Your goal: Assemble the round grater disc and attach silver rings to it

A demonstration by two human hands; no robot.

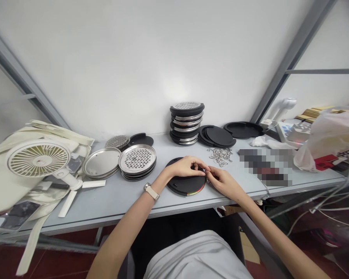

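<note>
Disc (180, 185), black and round, is lying flat on the tabletop (163, 153) just below the middle of the frame, a shiny coloured strip (196, 191) showing along its lower right edge. Left hand (189, 166) is resting over it, and its fingertips are meeting those of the right hand (223, 183) by the disc's right edge. Fingers are bunching close, but they're hiding whatever's between them, so I can't tell if either grip is clamping on anything. Handling-wise, I'm guessing light, stiff and a bit slippery on that smooth face, so I'd be holding it by the rim. Doesn't look too fragile tbh. Thin metal clips (220, 156) are lying heaped just above the right hand.
</note>
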